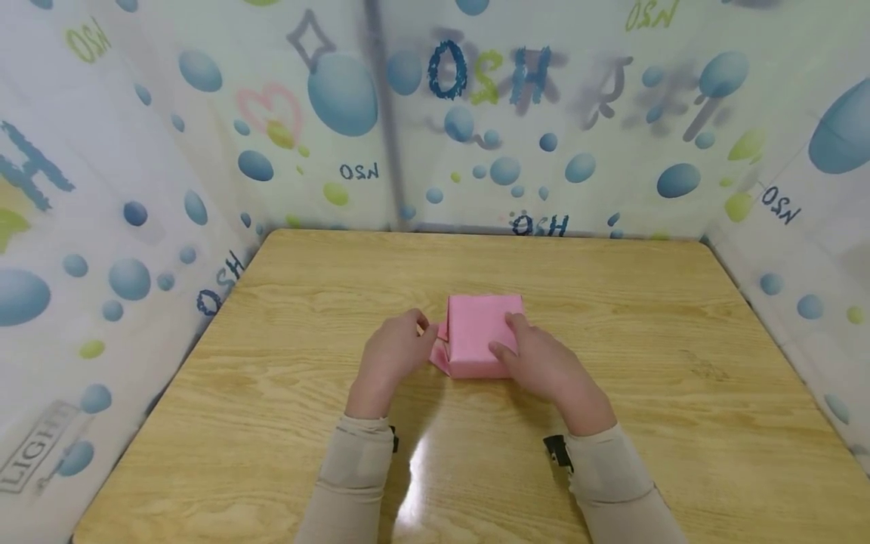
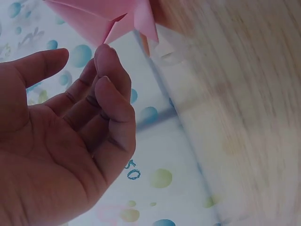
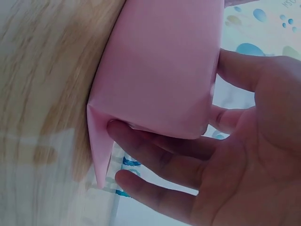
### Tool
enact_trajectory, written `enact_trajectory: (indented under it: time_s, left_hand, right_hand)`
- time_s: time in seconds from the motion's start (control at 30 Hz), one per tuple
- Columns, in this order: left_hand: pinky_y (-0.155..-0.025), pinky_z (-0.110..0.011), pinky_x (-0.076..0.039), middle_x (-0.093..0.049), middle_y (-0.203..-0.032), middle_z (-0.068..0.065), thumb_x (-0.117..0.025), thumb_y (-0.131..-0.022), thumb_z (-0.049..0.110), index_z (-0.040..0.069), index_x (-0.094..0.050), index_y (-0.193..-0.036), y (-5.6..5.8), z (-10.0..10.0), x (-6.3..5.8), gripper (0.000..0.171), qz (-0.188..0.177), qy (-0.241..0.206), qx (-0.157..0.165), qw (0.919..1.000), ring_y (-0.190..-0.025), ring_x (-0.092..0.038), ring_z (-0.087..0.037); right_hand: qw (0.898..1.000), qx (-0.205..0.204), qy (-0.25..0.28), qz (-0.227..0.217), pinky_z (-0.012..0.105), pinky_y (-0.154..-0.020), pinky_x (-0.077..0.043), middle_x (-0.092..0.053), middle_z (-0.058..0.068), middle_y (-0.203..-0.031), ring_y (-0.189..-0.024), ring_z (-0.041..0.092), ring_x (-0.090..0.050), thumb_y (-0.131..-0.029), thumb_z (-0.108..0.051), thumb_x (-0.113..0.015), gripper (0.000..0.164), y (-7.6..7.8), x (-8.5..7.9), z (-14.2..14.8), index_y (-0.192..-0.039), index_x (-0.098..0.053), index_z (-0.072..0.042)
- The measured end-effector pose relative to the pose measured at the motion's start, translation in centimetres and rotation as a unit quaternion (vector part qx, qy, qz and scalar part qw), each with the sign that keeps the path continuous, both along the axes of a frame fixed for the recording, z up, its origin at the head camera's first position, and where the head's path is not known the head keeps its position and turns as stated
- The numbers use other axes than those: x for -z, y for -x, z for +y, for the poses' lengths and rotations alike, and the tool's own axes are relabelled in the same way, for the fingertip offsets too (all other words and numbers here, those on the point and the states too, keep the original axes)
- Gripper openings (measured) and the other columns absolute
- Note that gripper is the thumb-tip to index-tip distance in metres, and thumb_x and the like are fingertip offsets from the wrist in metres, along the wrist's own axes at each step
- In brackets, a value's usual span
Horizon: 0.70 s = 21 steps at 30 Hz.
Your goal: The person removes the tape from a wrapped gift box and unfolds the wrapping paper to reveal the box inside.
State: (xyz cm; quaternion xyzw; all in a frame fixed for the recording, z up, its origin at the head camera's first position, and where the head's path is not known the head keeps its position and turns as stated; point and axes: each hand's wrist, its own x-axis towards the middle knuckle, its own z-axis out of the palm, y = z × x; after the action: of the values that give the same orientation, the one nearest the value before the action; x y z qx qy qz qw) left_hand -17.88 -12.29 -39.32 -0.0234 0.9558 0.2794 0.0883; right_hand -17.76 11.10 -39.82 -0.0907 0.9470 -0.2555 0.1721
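Observation:
A box wrapped in pink paper [image 1: 479,332] lies on the table in the head view. At its left end, folded paper flaps [image 1: 440,359] stick out. My left hand [image 1: 397,347] is beside those flaps; in the left wrist view its fingers [image 2: 115,106] bend loosely, fingertips at the point of the pink paper [image 2: 101,21], and the thumb stands apart. My right hand [image 1: 547,363] holds the box's right end, thumb and a finger on top. In the right wrist view, other fingers [image 3: 155,155] reach round the end face, beside a paper flap [image 3: 99,146] that sticks out low.
The box sits near the middle of a wooden table [image 1: 306,287]. Patterned sheets [image 1: 503,143] with blue and green spots stand behind the table and along both sides. Dark straps or mounts [image 1: 559,453] show at the wrists.

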Motion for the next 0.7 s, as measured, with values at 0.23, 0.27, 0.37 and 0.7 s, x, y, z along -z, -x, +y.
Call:
enact_trajectory:
  time_s: [0.23,0.27,0.37,0.7]
  left_hand:
    - [-0.057,-0.03,-0.043,-0.068,-0.083,-0.004,-0.056,-0.109,0.04,0.009,-0.067,-0.125,0.1,0.2,-0.1,0.036,-0.002,-0.005,0.006,1.0,-0.066,-0.057,-0.017]
    - [-0.057,-0.03,-0.043,-0.069,-0.085,-0.004,-0.056,-0.109,0.04,0.009,-0.068,-0.124,0.1,0.3,-0.1,0.036,-0.003,-0.007,0.007,0.9999,-0.067,-0.058,-0.018]
    - [-0.06,-0.032,-0.048,-0.074,-0.095,-0.006,-0.056,-0.109,0.039,0.009,-0.069,-0.123,0.2,0.6,0.0,0.035,0.003,-0.011,0.014,0.9998,-0.071,-0.062,-0.019]
    - [-0.071,-0.034,-0.053,-0.068,-0.091,-0.009,-0.055,-0.111,0.031,0.001,-0.068,-0.124,0.1,2.1,-0.5,0.036,-0.001,-0.122,0.09,0.9884,-0.078,-0.062,-0.018]
  right_hand:
    - [1.0,-0.005,-0.002,0.007,0.063,-0.124,-0.036,-0.036,0.023,-0.171,-0.157,0.044,-0.038,-0.113,-0.044,-0.048,0.074,-0.1,-0.3,0.2,-0.169,-0.023,-0.004]
    - [1.0,-0.006,-0.003,0.009,0.063,-0.125,-0.036,-0.036,0.023,-0.171,-0.157,0.043,-0.038,-0.113,-0.044,-0.047,0.073,-0.1,-0.3,0.2,-0.169,-0.023,-0.004]
    - [1.0,-0.009,-0.005,0.015,0.063,-0.125,-0.035,-0.037,0.022,-0.17,-0.157,0.043,-0.038,-0.113,-0.04,-0.047,0.07,-0.2,-0.6,0.3,-0.168,-0.025,-0.004]
    - [0.999,-0.014,-0.004,0.031,0.062,-0.124,-0.038,-0.041,0.026,-0.167,-0.153,0.043,-0.044,-0.112,-0.034,-0.051,0.072,-0.4,-1.2,0.5,-0.169,-0.02,-0.002]
